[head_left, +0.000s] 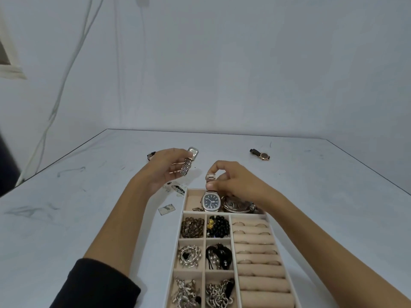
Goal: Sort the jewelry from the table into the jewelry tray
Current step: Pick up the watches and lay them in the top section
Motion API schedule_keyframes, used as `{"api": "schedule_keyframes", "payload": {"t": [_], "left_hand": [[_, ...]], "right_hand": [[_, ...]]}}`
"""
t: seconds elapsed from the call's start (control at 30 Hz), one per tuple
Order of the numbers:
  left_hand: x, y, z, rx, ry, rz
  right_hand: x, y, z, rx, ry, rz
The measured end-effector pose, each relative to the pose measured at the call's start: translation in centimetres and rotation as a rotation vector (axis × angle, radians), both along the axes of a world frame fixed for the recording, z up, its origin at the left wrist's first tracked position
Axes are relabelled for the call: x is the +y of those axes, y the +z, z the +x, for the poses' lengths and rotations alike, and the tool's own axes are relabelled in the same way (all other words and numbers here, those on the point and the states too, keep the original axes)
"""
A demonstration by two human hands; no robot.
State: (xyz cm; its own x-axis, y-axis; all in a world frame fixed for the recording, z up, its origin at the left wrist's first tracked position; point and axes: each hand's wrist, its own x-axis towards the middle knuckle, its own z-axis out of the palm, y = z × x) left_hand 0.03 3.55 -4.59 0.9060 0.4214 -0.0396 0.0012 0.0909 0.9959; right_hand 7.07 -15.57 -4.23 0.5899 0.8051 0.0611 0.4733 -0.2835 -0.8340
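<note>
A beige jewelry tray (pixel 224 213) lies near the table's front, with bracelets, chains and rings in its compartments. My right hand (pixel 231 181) pinches the metal band of a blue-faced watch (pixel 210 202), whose case hangs into the tray's far compartment beside another watch (pixel 236 205). My left hand (pixel 164 168) is raised left of the tray and holds a silver rectangular watch (pixel 189 163) by its mesh band. A rose-gold watch with a black strap (pixel 261 154) lies on the table at the far right. A dark strap end (pixel 151 155) peeks out behind my left hand.
The white table (pixel 89 207) has smudges and small peeled patches (pixel 166 208) just left of the tray. A wall stands behind the table's far edge, with cables hanging at the left.
</note>
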Motion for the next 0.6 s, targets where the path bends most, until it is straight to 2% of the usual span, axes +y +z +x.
{"api": "schedule_keyframes", "payload": {"t": [0.27, 0.6], "left_hand": [[-0.1, -0.1, 0.1, 0.017, -0.014, 0.029], [-0.4, 0.0, -0.1, 0.031, -0.027, 0.005]], "right_hand": [[-0.7, 0.1, 1.4, -0.139, 0.106, -0.114], [-1.0, 0.0, 1.6, -0.143, 0.121, -0.125]]}}
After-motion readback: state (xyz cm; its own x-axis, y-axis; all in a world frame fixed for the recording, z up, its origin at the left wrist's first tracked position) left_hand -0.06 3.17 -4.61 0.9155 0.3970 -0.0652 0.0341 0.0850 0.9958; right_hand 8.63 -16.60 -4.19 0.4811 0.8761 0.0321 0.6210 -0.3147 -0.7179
